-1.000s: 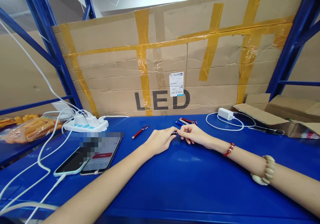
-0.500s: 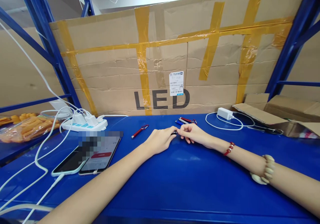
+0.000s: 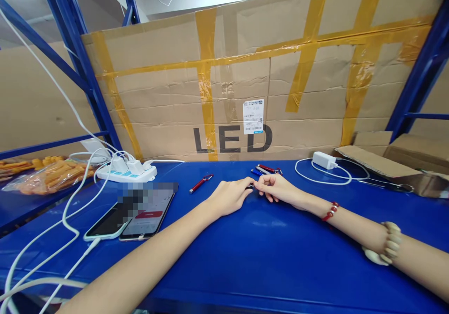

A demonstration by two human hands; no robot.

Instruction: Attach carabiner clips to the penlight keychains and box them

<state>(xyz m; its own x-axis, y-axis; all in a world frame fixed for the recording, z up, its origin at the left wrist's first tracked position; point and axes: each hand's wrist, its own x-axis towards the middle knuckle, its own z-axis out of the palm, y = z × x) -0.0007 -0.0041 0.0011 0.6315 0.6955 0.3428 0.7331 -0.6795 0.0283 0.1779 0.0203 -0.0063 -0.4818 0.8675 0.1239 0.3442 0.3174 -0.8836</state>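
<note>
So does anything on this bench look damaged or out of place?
The big LED box behind the hands is creased and patched with crooked strips of yellow tape. One red pen lies apart from the other pens. Nothing is spilled.

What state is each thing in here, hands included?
left hand: resting on the table, pinching a small dark part.
right hand: pinching the same small dark part.
red pen: lying flat, untouched.
phones: flat, screens lit.
power strip: plugs inserted.
white charger: lying on table.
</note>
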